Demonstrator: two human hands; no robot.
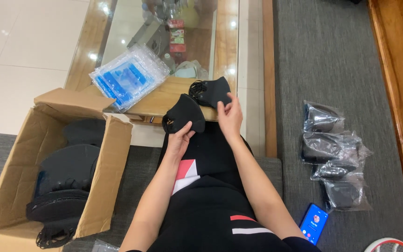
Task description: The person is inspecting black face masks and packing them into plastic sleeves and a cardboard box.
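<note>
We see the left hand (179, 139) closed on the lower edge of a black mask (184, 113), thumb on top, holding it above the lap. Just beyond the right hand (230, 116) a second mask (211, 92) lies on the table (164, 100) edge, its ear loops bunched at its left end; the right fingers (229, 100) pinch that mask's near corner. The two masks touch or nearly touch between the hands.

Beyond the left hand, further up the table, lies a stack of clear bags (129, 77) with blue print. Well to the left of the left hand stands an open box (103, 177) holding piles of black masks. Well to the right of the right hand, on the grey cushion (332, 56), lie several bagged masks (334, 156) in a loose column. Near the right elbow sits a phone (314, 223) with its screen lit.
</note>
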